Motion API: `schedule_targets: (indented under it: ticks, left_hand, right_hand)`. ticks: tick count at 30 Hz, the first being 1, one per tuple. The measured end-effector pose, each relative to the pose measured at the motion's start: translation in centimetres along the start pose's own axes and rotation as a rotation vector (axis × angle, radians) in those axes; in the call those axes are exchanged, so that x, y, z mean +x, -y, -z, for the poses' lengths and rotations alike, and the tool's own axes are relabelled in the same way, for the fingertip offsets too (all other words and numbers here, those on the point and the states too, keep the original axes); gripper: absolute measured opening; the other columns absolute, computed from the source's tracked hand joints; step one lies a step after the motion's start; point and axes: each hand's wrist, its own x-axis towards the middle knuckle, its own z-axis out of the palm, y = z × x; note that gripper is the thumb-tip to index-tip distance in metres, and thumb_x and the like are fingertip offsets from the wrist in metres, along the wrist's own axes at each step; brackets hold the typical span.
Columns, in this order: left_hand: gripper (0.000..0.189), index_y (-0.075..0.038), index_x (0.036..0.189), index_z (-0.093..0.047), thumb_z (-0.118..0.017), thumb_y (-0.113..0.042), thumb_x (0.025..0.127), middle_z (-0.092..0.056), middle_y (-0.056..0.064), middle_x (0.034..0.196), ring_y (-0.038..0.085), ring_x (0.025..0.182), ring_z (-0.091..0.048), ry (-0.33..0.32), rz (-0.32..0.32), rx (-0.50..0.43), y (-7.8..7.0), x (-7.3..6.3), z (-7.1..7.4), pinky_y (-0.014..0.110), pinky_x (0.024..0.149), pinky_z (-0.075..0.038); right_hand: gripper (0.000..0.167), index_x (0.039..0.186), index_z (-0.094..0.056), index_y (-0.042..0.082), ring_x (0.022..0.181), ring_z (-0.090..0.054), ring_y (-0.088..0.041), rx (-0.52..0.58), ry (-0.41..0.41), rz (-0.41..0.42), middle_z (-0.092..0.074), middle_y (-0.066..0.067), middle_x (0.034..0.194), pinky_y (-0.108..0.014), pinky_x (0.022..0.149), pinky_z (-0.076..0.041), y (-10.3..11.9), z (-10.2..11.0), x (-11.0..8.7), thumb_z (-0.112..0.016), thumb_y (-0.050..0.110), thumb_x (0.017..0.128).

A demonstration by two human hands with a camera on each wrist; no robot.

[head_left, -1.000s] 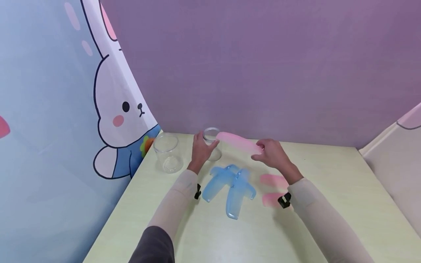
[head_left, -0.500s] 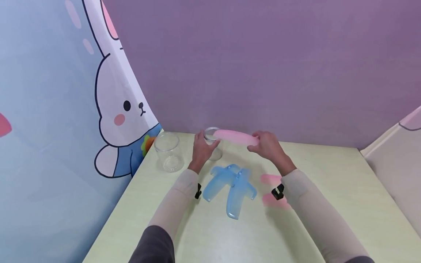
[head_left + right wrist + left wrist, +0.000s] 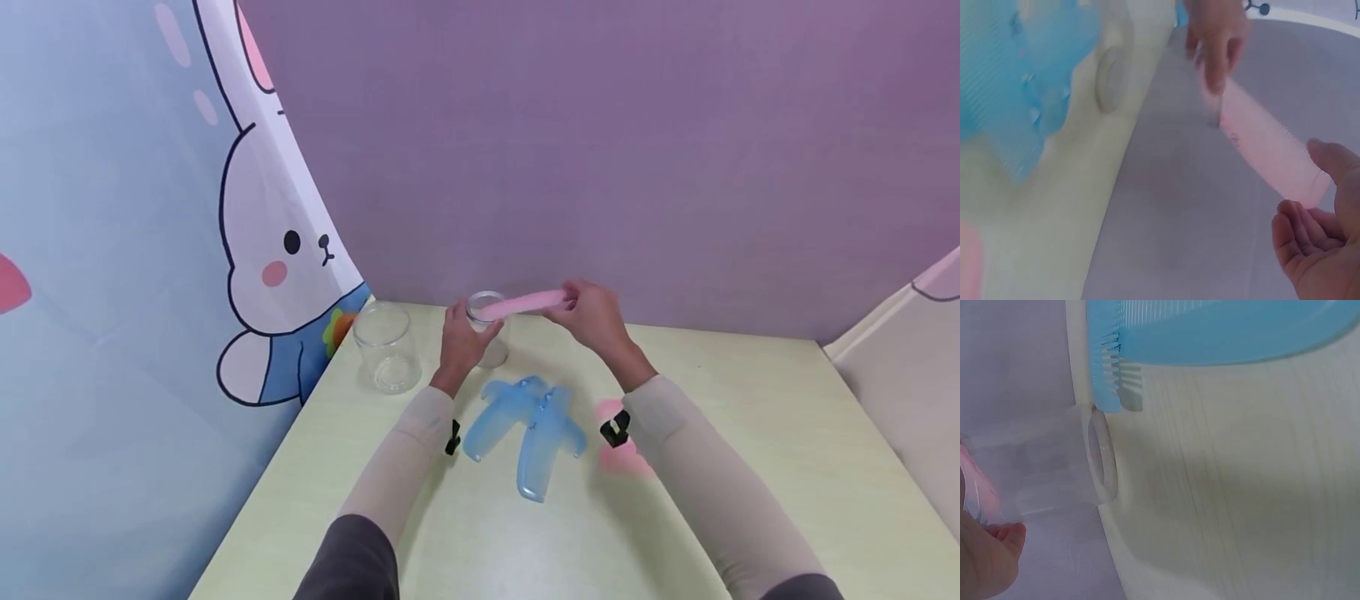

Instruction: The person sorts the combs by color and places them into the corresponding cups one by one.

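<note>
A narrow clear jar [image 3: 495,354] stands at the back of the table, and my left hand [image 3: 457,346] grips it near its rim. In my right hand [image 3: 597,321] a pink comb [image 3: 532,302] is pinched at one end between thumb and fingers. The comb slants down to the left, its far tip at the jar's mouth. Fine teeth show along its edge in the right wrist view. In the left wrist view the jar [image 3: 1047,465] is see-through, with pink comb [image 3: 984,490] at its mouth. Blue combs [image 3: 536,450] lie on the table before the jar.
A wider clear jar [image 3: 386,358] stands left of my left hand. Pink combs [image 3: 624,458] lie right of the blue ones, partly hidden by my right wrist. A purple curtain [image 3: 600,167] hangs behind the table [image 3: 765,433], and a rabbit-print one [image 3: 255,200] hangs at left.
My right hand has moved left and a little up, taking the pink comb to the jar's mouth and turning it edge-on. The left hand has stayed on the jar.
</note>
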Motion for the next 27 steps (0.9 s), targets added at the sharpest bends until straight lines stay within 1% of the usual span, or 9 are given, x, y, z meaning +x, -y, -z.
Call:
schedule_targets:
  ticks: [2,4,7,11,15,19,23,27]
  left_hand:
    - [0.089,-0.004,0.155,-0.036,-0.074,-0.051,0.089,-0.042,0.019,0.152,0.034,0.14,-0.048,0.002,-0.001,0.011,0.0,0.0,-0.1,0.044,0.117,-0.042]
    - [0.088,-0.004,0.155,-0.036,-0.074,-0.051,0.089,-0.043,0.019,0.152,0.034,0.139,-0.049,0.004,-0.002,0.013,-0.1,-0.1,-0.2,0.044,0.117,-0.043]
    - [0.088,-0.005,0.154,-0.037,-0.075,-0.049,0.089,-0.044,0.019,0.15,0.034,0.137,-0.05,0.0,-0.008,0.007,0.0,-0.1,-0.3,0.044,0.115,-0.044]
    - [0.087,-0.003,0.152,-0.039,-0.077,-0.047,0.088,-0.046,0.02,0.148,0.035,0.134,-0.053,-0.015,-0.024,0.002,0.1,-0.1,-0.3,0.046,0.113,-0.046]
    - [0.087,-0.001,0.151,-0.041,-0.078,-0.047,0.087,-0.047,0.021,0.146,0.035,0.132,-0.054,-0.021,-0.038,0.002,0.2,-0.1,-0.3,0.046,0.112,-0.047]
    - [0.087,-0.002,0.151,-0.04,-0.077,-0.048,0.087,-0.047,0.021,0.147,0.035,0.133,-0.054,-0.008,-0.037,-0.009,0.2,-0.2,-0.2,0.046,0.112,-0.047]
    - [0.087,-0.003,0.153,-0.039,-0.076,-0.048,0.088,-0.045,0.02,0.149,0.035,0.133,-0.053,0.0,-0.032,-0.011,0.2,-0.2,-0.2,0.047,0.112,-0.047]
    - [0.086,-0.004,0.153,-0.039,-0.076,-0.049,0.089,-0.045,0.02,0.149,0.035,0.132,-0.053,-0.009,-0.036,-0.006,0.4,-0.1,-0.1,0.048,0.111,-0.047]
  right_hand:
    - [0.062,0.141,-0.055,-0.002,0.106,-0.07,-0.033,0.049,0.001,0.003,-0.069,-0.021,0.126,-0.046,0.088,-0.06,0.4,0.0,0.0,-0.075,0.031,0.093]
    - [0.063,0.146,-0.051,0.0,0.113,-0.069,-0.034,0.091,0.005,0.0,-0.066,-0.021,0.133,-0.048,0.092,-0.059,0.5,0.1,0.0,-0.073,0.031,0.095]
    - [0.062,0.147,-0.05,0.001,0.117,-0.067,-0.037,0.122,0.012,-0.003,-0.063,-0.023,0.136,-0.05,0.094,-0.058,0.3,0.2,-0.3,-0.071,0.03,0.097]
    - [0.061,0.147,-0.049,0.0,0.119,-0.065,-0.038,0.123,0.035,-0.004,-0.062,-0.025,0.136,-0.051,0.096,-0.057,-0.8,0.4,-0.8,-0.07,0.028,0.098]
    - [0.059,0.147,-0.049,-0.001,0.12,-0.064,-0.039,0.105,0.063,-0.014,-0.062,-0.025,0.135,-0.053,0.098,-0.055,-2.3,0.5,-1.3,-0.067,0.027,0.099]
    - [0.057,0.146,-0.049,-0.001,0.119,-0.064,-0.04,0.052,0.083,-0.018,-0.063,-0.026,0.134,-0.054,0.099,-0.055,-4.0,0.6,-2.1,-0.066,0.027,0.099]
    - [0.057,0.145,-0.051,-0.002,0.117,-0.065,-0.041,0.003,0.106,-0.032,-0.063,-0.026,0.133,-0.054,0.098,-0.055,-5.9,0.8,-3.4,-0.067,0.027,0.098]
    - [0.055,0.143,-0.052,-0.003,0.118,-0.065,-0.041,-0.05,0.138,-0.058,-0.063,-0.027,0.133,-0.055,0.098,-0.055,-8.0,1.0,-4.8,-0.065,0.027,0.099]
